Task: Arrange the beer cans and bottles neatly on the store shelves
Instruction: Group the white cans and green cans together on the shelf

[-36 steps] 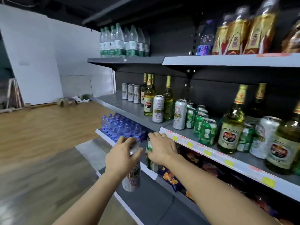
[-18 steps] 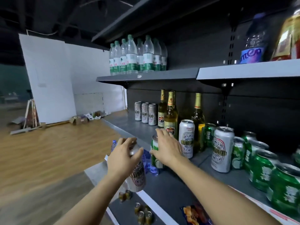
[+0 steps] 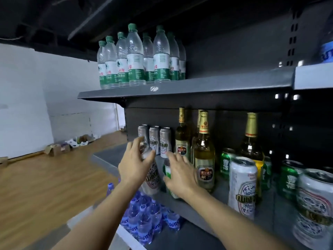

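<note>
The left hand (image 3: 134,166) has its grip wrapped round the top of a tall silver can (image 3: 150,179), fingers spread over the rim, so the can hangs upright and can be set straight down; the right hand (image 3: 182,175) has its grip curled round a green can (image 3: 168,175), thumb on the near side, fingers over the top; both cans sit at the front edge of the middle shelf (image 3: 110,156), side by side and nearly touching; whether either base rests on the shelf I cannot tell; behind them a row of three silver cans (image 3: 155,139) stands against the back panel, which looks like the line the held silver can belongs with, hence the reach toward that end; just right of the hands, gold-capped beer bottles (image 3: 204,159) stand upright, close enough that a careless push of the green can could knock the nearest; further right, more green and white cans stand loosely mixed, not yet sorted; water bottles (image 3: 137,58) fill the top shelf, and small blue-labelled bottles (image 3: 144,219) sit on the lower shelf
</note>
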The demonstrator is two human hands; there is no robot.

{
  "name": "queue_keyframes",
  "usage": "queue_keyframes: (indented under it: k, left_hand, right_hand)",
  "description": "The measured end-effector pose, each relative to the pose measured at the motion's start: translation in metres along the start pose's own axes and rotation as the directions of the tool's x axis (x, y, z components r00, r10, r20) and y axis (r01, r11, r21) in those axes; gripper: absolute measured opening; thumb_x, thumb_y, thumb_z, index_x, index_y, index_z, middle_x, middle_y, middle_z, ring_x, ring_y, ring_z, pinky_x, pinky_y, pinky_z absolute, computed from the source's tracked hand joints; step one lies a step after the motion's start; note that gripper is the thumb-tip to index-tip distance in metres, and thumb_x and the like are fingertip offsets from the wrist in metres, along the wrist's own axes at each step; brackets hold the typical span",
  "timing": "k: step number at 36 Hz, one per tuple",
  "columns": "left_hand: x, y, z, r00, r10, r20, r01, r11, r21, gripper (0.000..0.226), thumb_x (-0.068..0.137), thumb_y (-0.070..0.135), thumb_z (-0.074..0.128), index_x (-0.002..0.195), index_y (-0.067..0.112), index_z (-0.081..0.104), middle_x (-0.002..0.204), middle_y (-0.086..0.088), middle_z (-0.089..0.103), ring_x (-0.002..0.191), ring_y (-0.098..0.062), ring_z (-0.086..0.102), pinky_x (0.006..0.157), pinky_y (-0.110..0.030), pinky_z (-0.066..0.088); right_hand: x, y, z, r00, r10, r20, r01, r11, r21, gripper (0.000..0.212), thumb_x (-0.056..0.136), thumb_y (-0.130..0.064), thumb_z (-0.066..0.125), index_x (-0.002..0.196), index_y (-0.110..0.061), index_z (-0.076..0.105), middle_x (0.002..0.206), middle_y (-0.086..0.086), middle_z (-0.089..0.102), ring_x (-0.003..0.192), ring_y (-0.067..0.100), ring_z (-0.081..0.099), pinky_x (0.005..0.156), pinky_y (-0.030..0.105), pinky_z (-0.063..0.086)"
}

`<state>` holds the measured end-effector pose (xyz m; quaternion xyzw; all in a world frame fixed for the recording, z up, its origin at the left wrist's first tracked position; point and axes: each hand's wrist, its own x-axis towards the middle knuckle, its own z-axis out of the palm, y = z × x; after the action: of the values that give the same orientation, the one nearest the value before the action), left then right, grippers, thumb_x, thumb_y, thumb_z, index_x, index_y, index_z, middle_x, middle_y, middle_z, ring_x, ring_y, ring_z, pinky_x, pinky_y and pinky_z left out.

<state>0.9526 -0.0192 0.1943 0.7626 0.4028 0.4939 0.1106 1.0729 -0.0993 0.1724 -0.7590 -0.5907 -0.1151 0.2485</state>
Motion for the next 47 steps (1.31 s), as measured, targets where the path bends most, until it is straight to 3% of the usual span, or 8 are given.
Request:
queue_keyframes:
  k: [11,19,25,28,30,33,39,47]
  left_hand:
    - [0.104,-0.066,0.068,0.964,0.097,0.248,-0.085,0.995,-0.059,0.055,0.086,0.048,0.058,0.134,0.03,0.04,0.127,0.008,0.049,0.108,-0.017,0.055,0.074,-0.036,0.048]
    - [0.126,-0.087,0.093,0.905,0.151,0.397,-0.11,0.986,-0.124,0.05,0.084,0.043,0.063,0.123,0.023,0.038,0.12,0.008,0.053,0.103,-0.02,0.056,0.076,-0.036,0.047]
    - [0.133,-0.095,0.102,0.892,0.186,0.412,-0.063,0.954,-0.294,0.055,0.07,0.038,0.079,0.103,0.02,0.039,0.103,0.001,0.051,0.09,-0.017,0.052,0.074,-0.034,0.045]
    - [0.126,-0.1,0.104,0.909,0.079,0.409,0.128,0.882,-0.454,0.081,0.054,0.049,0.084,0.115,0.021,0.04,0.118,0.0,0.051,0.106,-0.013,0.054,0.09,-0.031,0.047]
    - [0.119,-0.104,0.106,0.903,0.0,0.429,0.257,0.802,-0.54,0.087,0.048,0.055,0.083,0.115,0.02,0.04,0.116,-0.001,0.056,0.103,-0.012,0.059,0.088,-0.03,0.051]
    - [0.11,-0.107,0.111,0.884,-0.045,0.466,0.335,0.755,-0.563,0.059,0.067,0.028,0.085,0.11,0.018,0.045,0.104,0.001,0.062,0.086,-0.003,0.061,0.069,-0.013,0.049]
    - [0.122,-0.12,0.118,0.876,-0.104,0.471,0.415,0.66,-0.626,0.04,0.067,0.025,0.086,0.098,0.015,0.062,0.09,-0.004,0.072,0.082,-0.017,0.069,0.071,-0.029,0.055]
    - [0.177,-0.172,0.124,0.844,-0.118,0.524,0.493,0.558,-0.668,0.058,0.069,0.018,0.084,0.115,0.012,0.05,0.103,-0.007,0.065,0.089,-0.016,0.067,0.078,-0.032,0.054]
  right_hand:
    - [0.089,0.011,0.051,0.945,0.321,-0.066,-0.326,0.94,-0.1,0.071,0.09,-0.037,0.06,0.147,-0.023,0.021,0.146,0.001,0.036,0.133,0.023,0.034,0.104,0.034,0.035]
    - [0.1,0.029,0.078,0.907,0.414,-0.074,-0.419,0.905,-0.074,0.077,0.092,-0.039,0.059,0.15,-0.022,0.013,0.153,-0.002,0.029,0.136,0.021,0.03,0.104,0.033,0.036]
    - [0.101,0.027,0.091,0.931,0.356,-0.078,-0.364,0.906,-0.218,0.075,0.089,-0.046,0.06,0.149,-0.02,0.022,0.157,0.004,0.022,0.142,0.024,0.024,0.111,0.036,0.027]
    - [0.103,0.022,0.096,0.941,0.217,-0.259,-0.276,0.936,-0.22,0.074,0.071,-0.041,0.076,0.136,-0.016,0.048,0.141,0.008,0.051,0.131,0.03,0.045,0.108,0.043,0.024]
    - [0.103,0.015,0.099,0.92,0.048,-0.389,-0.123,0.978,-0.17,0.062,0.073,-0.031,0.063,0.131,-0.017,0.048,0.135,0.005,0.055,0.126,0.025,0.047,0.105,0.04,0.026]
    - [0.103,-0.008,0.107,0.902,-0.029,-0.431,0.029,1.0,-0.006,0.061,0.076,-0.024,0.044,0.137,-0.016,0.039,0.137,0.002,0.052,0.128,0.018,0.041,0.108,0.034,0.037]
    - [0.112,-0.031,0.134,0.956,0.191,-0.223,-0.125,0.952,0.278,0.088,0.088,-0.025,0.06,0.153,-0.026,0.002,0.16,-0.008,0.013,0.145,0.01,0.016,0.112,0.019,0.016]
    - [0.167,-0.04,0.168,0.926,0.376,0.037,-0.369,0.878,0.305,0.102,0.087,-0.039,0.065,0.153,-0.025,-0.011,0.157,0.0,0.025,0.141,0.022,0.029,0.102,0.033,0.037]
